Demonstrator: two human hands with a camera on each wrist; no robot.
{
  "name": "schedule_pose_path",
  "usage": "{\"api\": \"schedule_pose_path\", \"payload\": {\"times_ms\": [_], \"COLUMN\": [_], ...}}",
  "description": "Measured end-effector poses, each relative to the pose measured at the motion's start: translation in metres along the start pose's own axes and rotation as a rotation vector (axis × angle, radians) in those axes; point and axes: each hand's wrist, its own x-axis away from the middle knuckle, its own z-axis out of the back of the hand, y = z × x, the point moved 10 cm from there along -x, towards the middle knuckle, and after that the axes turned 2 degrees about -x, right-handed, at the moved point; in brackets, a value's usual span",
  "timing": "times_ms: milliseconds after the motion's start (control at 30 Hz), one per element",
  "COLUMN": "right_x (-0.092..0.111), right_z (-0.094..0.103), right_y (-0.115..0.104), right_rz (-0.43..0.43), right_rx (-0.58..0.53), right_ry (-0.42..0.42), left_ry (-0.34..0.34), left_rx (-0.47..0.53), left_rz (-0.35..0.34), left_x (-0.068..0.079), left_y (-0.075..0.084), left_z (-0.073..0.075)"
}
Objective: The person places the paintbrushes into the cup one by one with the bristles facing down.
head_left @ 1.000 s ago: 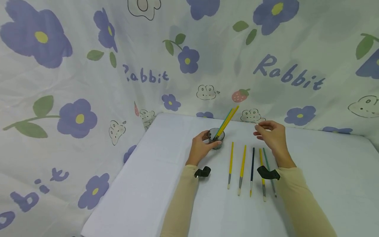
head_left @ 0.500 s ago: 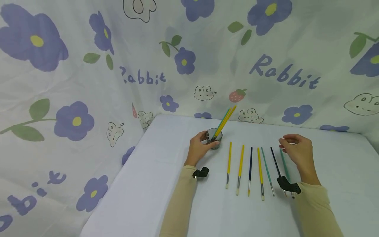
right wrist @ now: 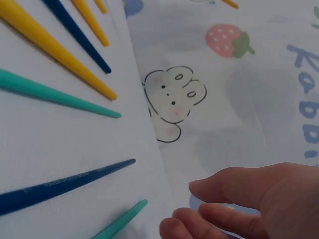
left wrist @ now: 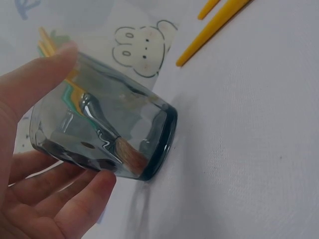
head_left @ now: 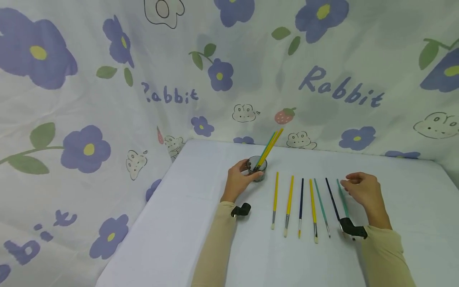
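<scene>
Glass [left wrist: 134,107] near table's far edge [head_left: 330,152]

The white desk [head_left: 179,231] was bordered at the back and left by pale, creased fabric [head_left: 265,79], printed with purple flowers [head_left: 80,149], green leaves [head_left: 28,164], outlined rabbits [head_left: 244,113], a strawberry [head_left: 284,116] and "Rabbit" lettering [head_left: 338,91]; everything was dimly, softly lit.

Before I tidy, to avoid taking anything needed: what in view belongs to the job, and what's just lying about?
Likely for the job:
smoky-clear glass tumbler in the left hand
yellow and green paintbrushes leaning in it
row of seven yellow, navy and green paintbrushes near the right hand

Likely not:
white table
white flower-print fabric backdrop
black wrist-worn devices
</scene>
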Motion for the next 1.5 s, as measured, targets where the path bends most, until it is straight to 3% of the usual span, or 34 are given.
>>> {"api": "schedule_pose_path", "payload": {"times_ms": [500,1000,1300,1500], "right_x": [0.0,0.003,0.003,0.003], "right_z": [-0.014,-0.02,-0.013,-0.004], "right_y": [0.007,0.015,0.014,0.006], "right_rz": [-0.068,-0.139,-0.105,-0.06], "right_rx": [0.131,0.294,0.257,0.062], "right_ry": [-0.19,-0.241,-0.243,-0.232], "left_ry": [-0.009,-0.006,-0.011,-0.015], "left_rx": [0.027,0.002,0.017,0.024], "left_rz": [-0.009,-0.004,-0.005,-0.001], "left_x": [-0.003,-0.003,-0.001,-0.001], "left_y": [0.0,0.0,-0.001,-0.002], "left_z": [0.001,0.0,0.001,0.0]}}
